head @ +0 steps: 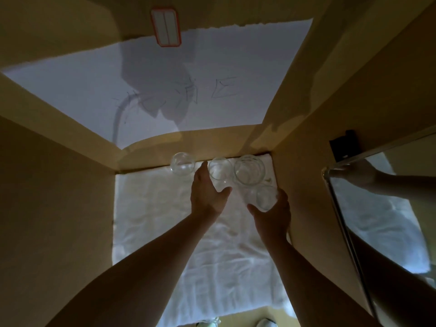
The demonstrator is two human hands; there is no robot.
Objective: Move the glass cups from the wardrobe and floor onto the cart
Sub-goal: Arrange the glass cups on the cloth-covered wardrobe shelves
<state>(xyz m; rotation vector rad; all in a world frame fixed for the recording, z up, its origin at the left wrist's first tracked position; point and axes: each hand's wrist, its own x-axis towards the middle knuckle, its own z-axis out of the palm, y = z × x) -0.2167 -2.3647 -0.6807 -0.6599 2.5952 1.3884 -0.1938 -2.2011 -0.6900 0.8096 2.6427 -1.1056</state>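
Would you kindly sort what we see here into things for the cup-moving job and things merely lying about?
For the job:
- four glass cups
- left hand
- right hand

Merely there:
- white cloth
- mirror
- red-edged label
- scribbled paper

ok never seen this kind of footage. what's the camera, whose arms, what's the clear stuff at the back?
One picture only, from a wide-angle camera worn on a person's head, looking down into a wooden wardrobe compartment lined with a white cloth. No machine: the arms are the wearer's own. Four glass cups sit along the back: one far left, one in the middle, a larger one, and one nearer. The left hand is open around the middle cup; the right hand cradles the nearer one. A mirror at right reflects an arm.
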